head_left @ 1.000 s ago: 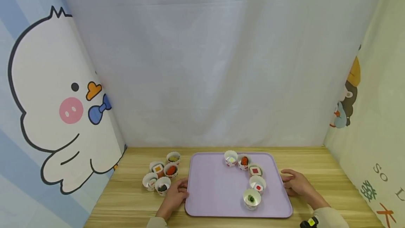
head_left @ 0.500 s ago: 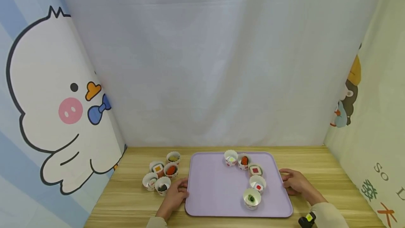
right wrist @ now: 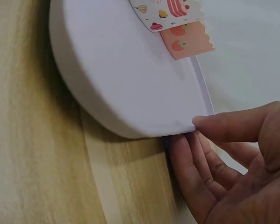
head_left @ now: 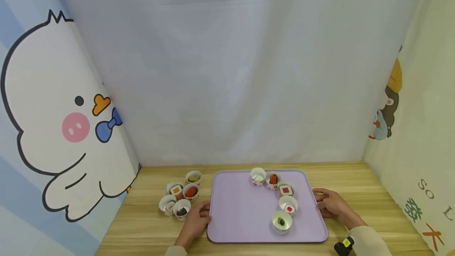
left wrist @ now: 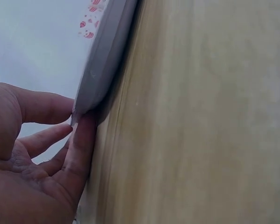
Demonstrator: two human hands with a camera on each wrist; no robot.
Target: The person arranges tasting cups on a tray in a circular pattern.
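Note:
A pale purple tray (head_left: pixel 234 208) lies across the wooden table. At its left edge my left hand (head_left: pixel 196 221) pinches the rim; the left wrist view has the thumb (left wrist: pixel 48 107) at the rim and fingers reaching beneath. My right hand (head_left: pixel 335 208) grips the opposite edge, thumb (right wrist: pixel 224 123) on top and the other fingers under the tray's rim. Several paper cups stand on the tray's right half in a curved row, from a cup with a pale green piece (head_left: pixel 258 177) at the back to one with a green topping (head_left: pixel 282 223) in front.
Left of the tray, several more paper cups cluster on the table, among them one with a red-orange piece (head_left: pixel 191 191) and one with a dark piece (head_left: pixel 182 209) close to my left hand. A pale curtain (head_left: pixel 227 90) hangs behind the table, with printed cloths at both sides.
The head view has shifted slightly. Both hands keep their hold on the tray's edges, and the cups stand as before.

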